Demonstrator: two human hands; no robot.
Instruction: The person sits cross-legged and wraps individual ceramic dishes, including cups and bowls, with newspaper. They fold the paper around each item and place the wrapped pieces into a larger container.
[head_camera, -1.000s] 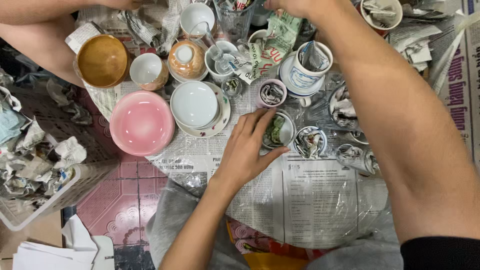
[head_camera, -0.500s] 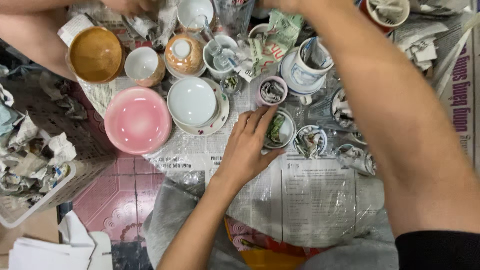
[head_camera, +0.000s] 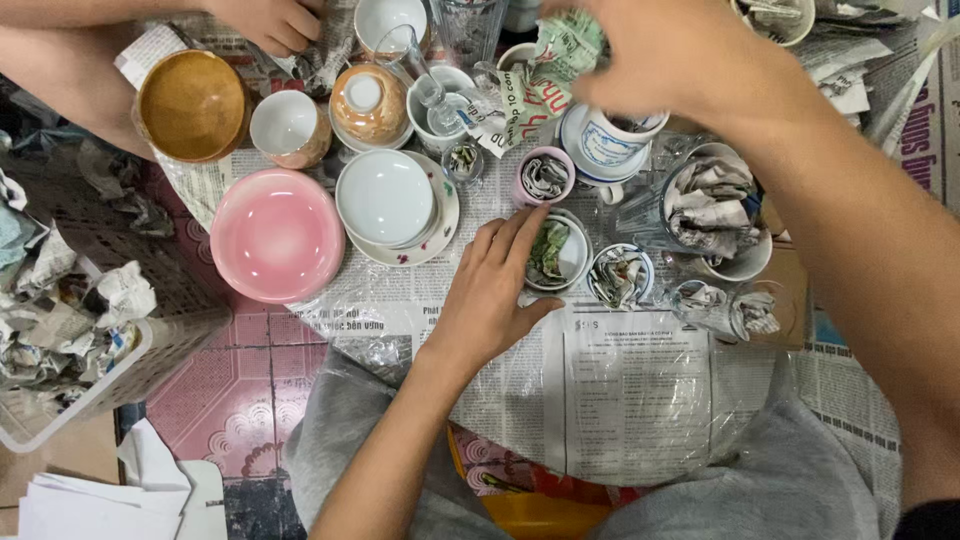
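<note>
Nearest the person, the left hand (head_camera: 495, 300) lies flat on the newspaper sheet (head_camera: 620, 390), its spread fingers touching a small white cup (head_camera: 560, 255) stuffed with crumpled paper. Just beside it stand two more paper-stuffed small cups (head_camera: 620, 275), one of them pink (head_camera: 545, 178). To the left sit one pink bowl (head_camera: 277, 235) and one white bowl (head_camera: 385, 197), both empty, the white one on a flowered saucer. Farther off, the right hand (head_camera: 665, 60) pinches a wad of printed paper (head_camera: 555, 60) above a white mug (head_camera: 610, 145). At the far left stand one brown bowl (head_camera: 190, 105) and another person's hand (head_camera: 270, 22).
</note>
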